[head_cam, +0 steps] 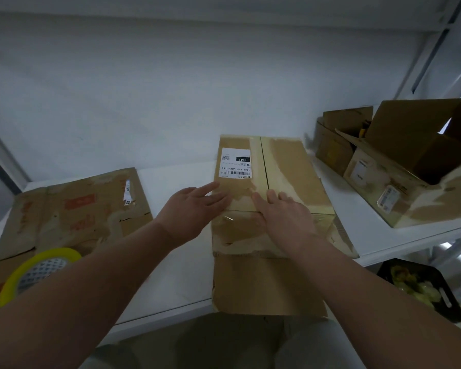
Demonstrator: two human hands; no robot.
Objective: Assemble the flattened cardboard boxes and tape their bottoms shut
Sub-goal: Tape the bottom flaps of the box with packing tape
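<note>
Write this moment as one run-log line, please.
box: flaps folded shut | left hand: touching box | right hand: flat near seam | tape roll: at left

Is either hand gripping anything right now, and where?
Nothing is gripped: left hand and right hand lie flat, fingers straight, pressing the box top at its near edge.

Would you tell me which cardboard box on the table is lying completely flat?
The flat box at far left, beside the yellow tape roll. The middle box with the white label is folded up, and the right-hand boxes stand open.
</note>
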